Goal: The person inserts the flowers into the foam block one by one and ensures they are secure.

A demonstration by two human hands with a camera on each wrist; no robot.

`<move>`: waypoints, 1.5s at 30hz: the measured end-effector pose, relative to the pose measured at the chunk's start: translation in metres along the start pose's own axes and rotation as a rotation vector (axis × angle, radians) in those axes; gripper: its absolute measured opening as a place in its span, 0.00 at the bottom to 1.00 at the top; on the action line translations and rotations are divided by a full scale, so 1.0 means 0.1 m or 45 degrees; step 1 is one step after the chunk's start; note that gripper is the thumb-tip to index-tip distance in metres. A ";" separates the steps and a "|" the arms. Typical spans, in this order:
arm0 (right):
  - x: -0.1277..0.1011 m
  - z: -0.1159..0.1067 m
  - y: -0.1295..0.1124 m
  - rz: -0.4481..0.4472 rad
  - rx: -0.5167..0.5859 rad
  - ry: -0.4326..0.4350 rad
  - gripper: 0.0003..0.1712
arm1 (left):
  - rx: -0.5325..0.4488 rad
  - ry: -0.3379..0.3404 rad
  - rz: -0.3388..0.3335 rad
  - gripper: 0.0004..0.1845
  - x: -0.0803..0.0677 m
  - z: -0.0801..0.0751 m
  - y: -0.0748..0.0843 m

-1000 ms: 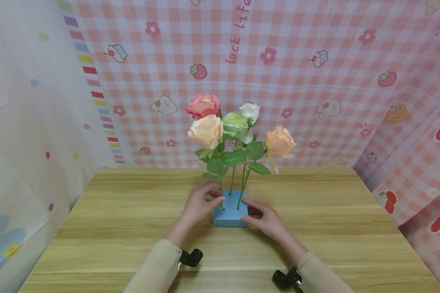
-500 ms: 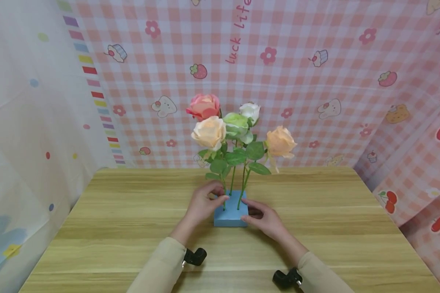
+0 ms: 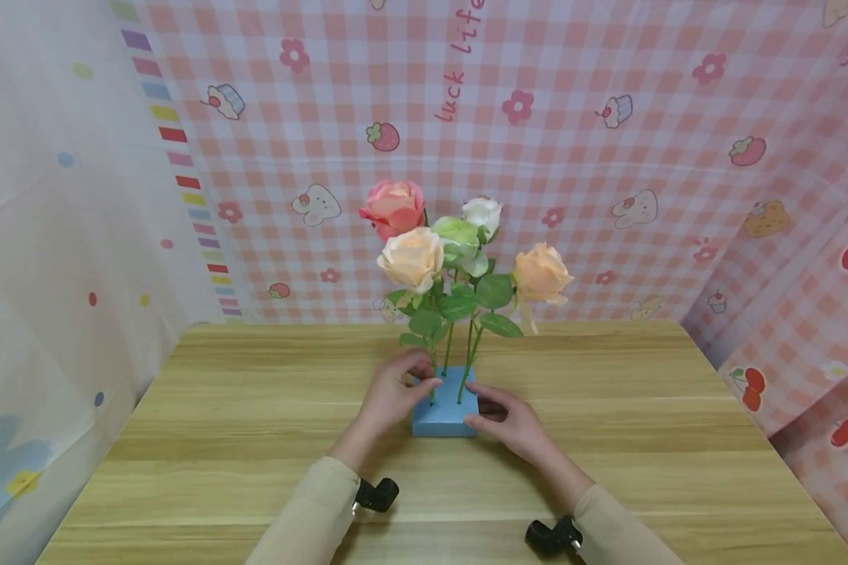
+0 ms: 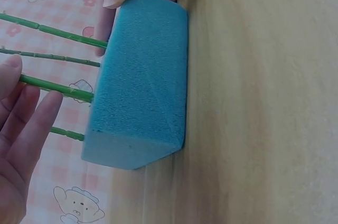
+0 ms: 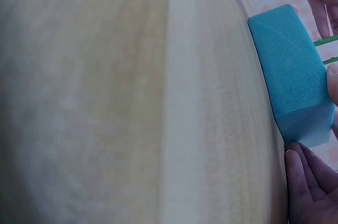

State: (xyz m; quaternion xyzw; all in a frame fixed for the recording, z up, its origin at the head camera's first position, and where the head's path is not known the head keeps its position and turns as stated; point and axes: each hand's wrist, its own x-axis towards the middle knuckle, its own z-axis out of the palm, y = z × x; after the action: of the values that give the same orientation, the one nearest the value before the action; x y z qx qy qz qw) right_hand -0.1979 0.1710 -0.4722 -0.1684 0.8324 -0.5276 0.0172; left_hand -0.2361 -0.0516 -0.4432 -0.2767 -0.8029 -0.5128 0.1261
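A blue foam block point(image 3: 444, 417) stands on the wooden table point(image 3: 254, 439) with several artificial roses stuck upright in it. My left hand point(image 3: 424, 382) pinches the green stem point(image 4: 58, 89) of the front peach rose point(image 3: 411, 257) just above the block's top left. My right hand point(image 3: 479, 408) grips the block's right side, thumb at the front corner. The left wrist view shows the block point(image 4: 142, 81) side-on with the stems entering it and my left hand point(image 4: 31, 89) around one stem. In the right wrist view the block point(image 5: 293, 76) meets my right fingers point(image 5: 309, 187).
A pink rose point(image 3: 392, 205), a green one point(image 3: 455, 238), a white one point(image 3: 482, 212) and a second peach one point(image 3: 541, 273) crowd above the block. Pink checked cloth point(image 3: 608, 157) hangs behind and on the right, a pale curtain point(image 3: 56, 235) on the left.
The front peach rose has shifted right and stands more upright, its stem now closer to the others. My left hand moved slightly right with it; the right hand and block stayed put.
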 end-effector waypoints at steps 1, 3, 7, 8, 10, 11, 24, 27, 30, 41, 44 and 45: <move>0.01 0.01 0.05 0.002 -0.004 0.008 0.30 | 0.005 -0.003 0.002 0.08 0.00 0.00 -0.01; 0.03 0.02 0.14 0.001 -0.016 0.021 0.30 | 0.017 -0.004 0.013 0.08 -0.01 0.01 -0.02; 0.06 0.04 0.24 0.005 -0.022 0.026 0.31 | 0.032 0.003 0.034 0.07 -0.01 0.02 -0.04; 0.06 0.04 0.24 0.009 -0.016 0.026 0.31 | 0.034 0.006 0.039 0.08 -0.02 0.02 -0.05; 0.06 0.03 0.25 0.022 -0.008 0.025 0.31 | 0.034 0.007 0.042 0.08 -0.02 0.03 -0.05; 0.06 0.03 0.24 0.028 -0.006 0.023 0.31 | 0.034 0.007 0.042 0.09 -0.02 0.03 -0.06; -0.03 -0.04 -0.17 0.027 0.008 -0.030 0.30 | 0.042 -0.001 0.061 0.09 -0.03 0.05 -0.10; -0.03 -0.04 -0.17 0.017 0.008 -0.032 0.30 | 0.050 -0.006 0.063 0.09 -0.05 0.06 -0.11; -0.03 -0.04 -0.17 0.011 0.009 -0.035 0.30 | 0.055 -0.014 0.048 0.09 -0.06 0.06 -0.12; -0.03 -0.03 -0.13 0.006 0.032 -0.036 0.30 | 0.059 -0.022 -0.003 0.09 -0.09 0.08 -0.12; -0.03 -0.03 -0.13 0.009 0.029 -0.035 0.30 | 0.053 -0.014 -0.002 0.09 -0.10 0.09 -0.13; -0.03 -0.03 -0.13 0.010 0.029 -0.035 0.30 | 0.051 -0.012 -0.004 0.09 -0.10 0.10 -0.13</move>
State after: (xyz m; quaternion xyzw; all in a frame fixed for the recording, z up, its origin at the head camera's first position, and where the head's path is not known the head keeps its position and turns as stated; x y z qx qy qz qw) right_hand -0.1926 0.1694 -0.4601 -0.1720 0.8267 -0.5347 0.0327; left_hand -0.2346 -0.0505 -0.4624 -0.2751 -0.8141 -0.4954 0.1270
